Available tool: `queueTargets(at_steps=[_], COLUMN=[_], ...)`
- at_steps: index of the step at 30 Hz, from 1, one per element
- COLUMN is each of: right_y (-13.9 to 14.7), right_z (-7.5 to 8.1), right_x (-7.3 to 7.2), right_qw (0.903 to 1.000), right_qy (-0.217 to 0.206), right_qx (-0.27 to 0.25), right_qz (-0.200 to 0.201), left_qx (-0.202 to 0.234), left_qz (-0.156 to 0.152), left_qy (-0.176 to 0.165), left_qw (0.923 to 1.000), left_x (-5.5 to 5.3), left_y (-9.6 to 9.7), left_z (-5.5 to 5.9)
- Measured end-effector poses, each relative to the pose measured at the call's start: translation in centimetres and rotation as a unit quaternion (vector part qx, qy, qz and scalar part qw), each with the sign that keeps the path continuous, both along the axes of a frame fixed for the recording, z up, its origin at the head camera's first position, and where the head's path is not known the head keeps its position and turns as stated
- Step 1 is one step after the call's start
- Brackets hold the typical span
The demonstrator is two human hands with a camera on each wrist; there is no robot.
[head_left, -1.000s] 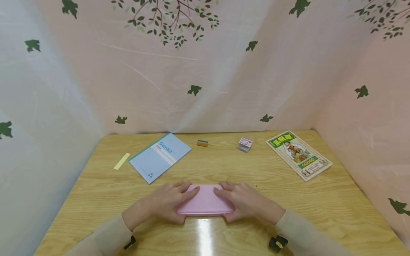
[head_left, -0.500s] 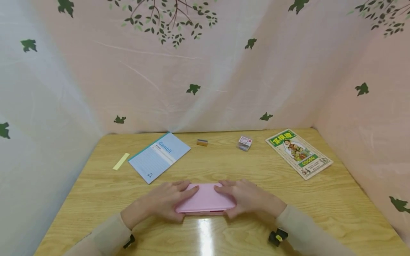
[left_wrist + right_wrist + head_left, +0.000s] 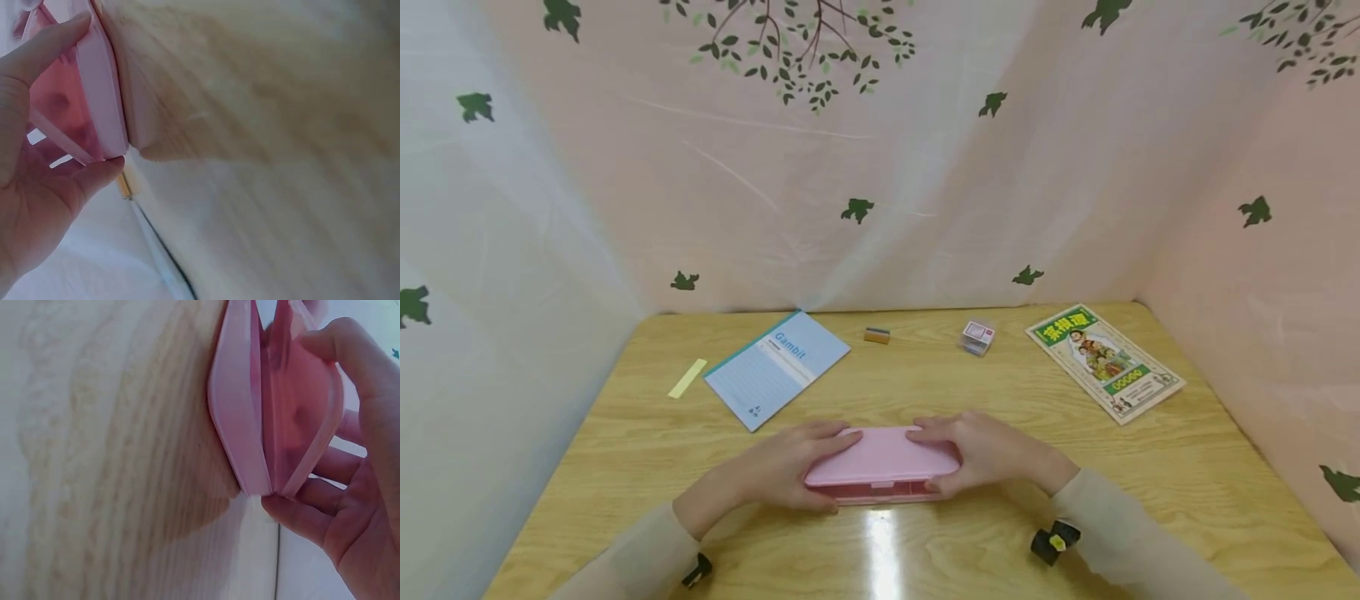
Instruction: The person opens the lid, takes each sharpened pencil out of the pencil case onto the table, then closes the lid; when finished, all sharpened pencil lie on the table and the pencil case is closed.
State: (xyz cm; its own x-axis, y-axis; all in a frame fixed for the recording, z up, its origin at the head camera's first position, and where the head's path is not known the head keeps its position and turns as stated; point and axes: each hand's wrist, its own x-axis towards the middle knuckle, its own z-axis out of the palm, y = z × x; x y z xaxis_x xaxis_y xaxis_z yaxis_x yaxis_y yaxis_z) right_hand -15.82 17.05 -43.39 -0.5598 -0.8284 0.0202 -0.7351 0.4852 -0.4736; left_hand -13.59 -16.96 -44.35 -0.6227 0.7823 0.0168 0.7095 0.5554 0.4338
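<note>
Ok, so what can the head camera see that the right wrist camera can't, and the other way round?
Only the head view shows the green-and-cream booklet, the yellow strip and the little box.

Only the right wrist view shows, close up, the underside of the lid.

Both show the pink case partly open, the right hand holding it, and the wooden table.

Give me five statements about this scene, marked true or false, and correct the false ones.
1. The left hand and right hand hold the pink case. True.
2. The case's lid is fully closed. False: the lid stands ajar.
3. The blue notebook lies left of the small clear box. True.
4. The yellow strip lies on the blue notebook. False: the yellow strip lies beside it, apart.
5. The illustrated booklet lies right of the small clear box. True.
</note>
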Motion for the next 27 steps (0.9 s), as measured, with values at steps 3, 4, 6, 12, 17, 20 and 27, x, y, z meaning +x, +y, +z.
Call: queueTargets(at_steps=[3, 4, 6, 12, 17, 20, 27], right_y=[0.4, 0.6, 0.9, 1.6, 1.8, 1.5, 1.2], right_z=[0.0, 0.1, 0.1, 0.1, -0.2, -0.2, -0.3], right_x=[-0.3, -0.4, -0.6, -0.7, -0.7, -0.8, -1.4], right_qw=[0.9995, 0.9989, 0.9971, 0.9889, 0.9825, 0.9722, 0.9151], right_qy=[-0.022, -0.030, -0.042, -0.077, -0.103, -0.134, -0.270], right_qx=[-0.023, -0.035, -0.063, -0.120, -0.121, -0.132, -0.202], right_qz=[-0.003, -0.006, -0.008, -0.041, -0.097, -0.140, -0.222], left_qx=[0.042, 0.058, 0.086, 0.137, 0.173, 0.203, 0.251], left_qz=[0.023, 0.028, 0.030, 0.029, 0.054, 0.057, 0.057], left_qy=[-0.053, -0.066, -0.078, -0.102, -0.128, -0.149, -0.203], left_qw=[0.9975, 0.9957, 0.9928, 0.9849, 0.9749, 0.9660, 0.9449], left_x=[-0.1, -0.1, -0.3, -0.5, -0.6, -0.7, -0.8], left_y=[-0.4, -0.6, -0.9, -1.6, -1.7, -1.7, -1.8], left_z=[-0.5, -0.6, -0.8, -0.8, -0.7, -0.7, -0.9])
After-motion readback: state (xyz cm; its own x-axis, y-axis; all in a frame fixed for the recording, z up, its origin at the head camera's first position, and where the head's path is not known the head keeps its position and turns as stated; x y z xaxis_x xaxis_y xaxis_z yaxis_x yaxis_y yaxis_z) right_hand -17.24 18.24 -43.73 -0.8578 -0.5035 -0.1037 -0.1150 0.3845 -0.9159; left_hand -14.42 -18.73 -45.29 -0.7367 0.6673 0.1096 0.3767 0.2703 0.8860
